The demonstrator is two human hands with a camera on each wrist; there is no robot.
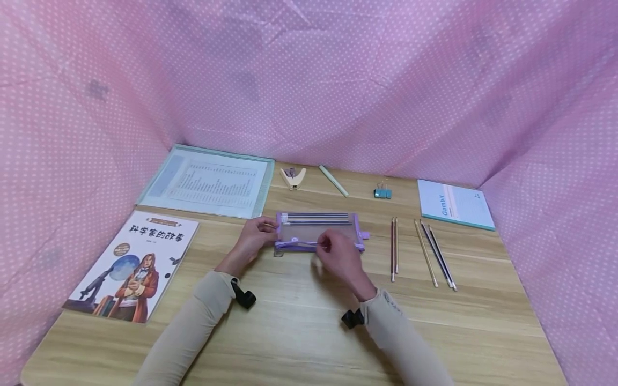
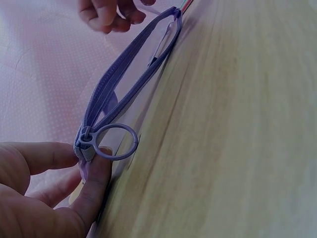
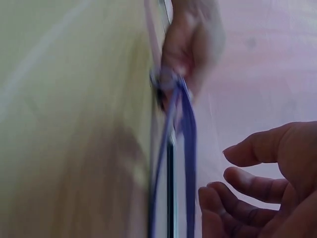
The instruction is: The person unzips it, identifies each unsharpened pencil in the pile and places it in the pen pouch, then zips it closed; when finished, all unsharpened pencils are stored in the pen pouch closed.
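Observation:
A purple see-through pencil case [image 1: 309, 234] lies at the middle of the table with several dark striped pencils [image 1: 316, 215] inside. Its zipper gapes along the near side, and a ring-shaped pull [image 2: 116, 158] sits at the left end. My left hand [image 1: 252, 237] pinches that left end between thumb and fingers. Over the near right part of the case is my right hand [image 1: 340, 258]. Its fingers are loosely bent and hold nothing; the right wrist view shows the fingertips just beside the case's opening. One pencil [image 3: 171, 188] shows within the gap there.
Several loose pencils [image 1: 425, 246] lie right of the case. Behind it are a hole punch or stapler-like cream tool [image 1: 292, 179], a green pen [image 1: 333, 180] and a teal binder clip [image 1: 383, 193]. A notebook [image 1: 456, 203] lies right; a document folder [image 1: 207, 182] and book [image 1: 135, 262] lie left.

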